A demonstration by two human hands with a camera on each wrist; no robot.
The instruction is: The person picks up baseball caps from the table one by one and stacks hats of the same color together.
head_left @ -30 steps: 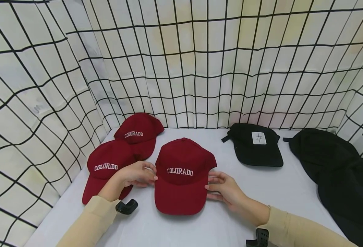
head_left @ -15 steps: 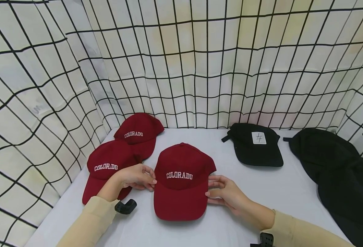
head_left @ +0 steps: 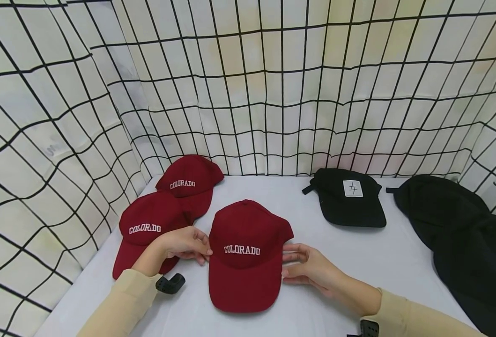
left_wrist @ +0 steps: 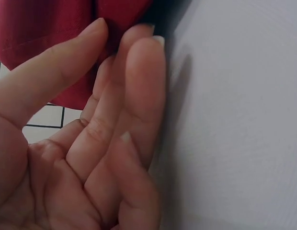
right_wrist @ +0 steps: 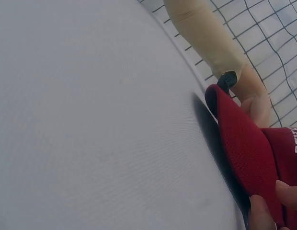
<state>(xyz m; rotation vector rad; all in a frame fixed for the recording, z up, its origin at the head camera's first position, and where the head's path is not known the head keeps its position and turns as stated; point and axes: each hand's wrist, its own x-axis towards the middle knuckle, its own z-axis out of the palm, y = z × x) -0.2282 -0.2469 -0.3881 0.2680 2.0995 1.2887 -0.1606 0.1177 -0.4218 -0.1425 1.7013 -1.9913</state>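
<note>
A dark red baseball cap (head_left: 244, 286) with white COLORADO lettering lies front and centre in the head view, its brim toward me. At its left edge my left hand (head_left: 185, 244) pinches it between thumb and fingers. My right hand (head_left: 311, 267) pinches the right edge where brim and crown meet. In the left wrist view the thumb (left_wrist: 52, 67) lies on the red cloth, with the fingers behind it. The right wrist view shows the brim (right_wrist: 244, 148) between thumb and finger, its edge casting a shadow on the white cloth.
Two more red COLORADO caps (head_left: 151, 210) overlap at the left, partly behind my left hand. A black cap (head_left: 349, 206) with a white label sits at the back right. Further right, two black caps (head_left: 441, 201) overlap. Black netting (head_left: 264, 98) over white sheeting surrounds the white surface (head_left: 298, 318).
The centre red cap has come toward me and slightly left, both hands moving with it. The other caps have stayed in place.
</note>
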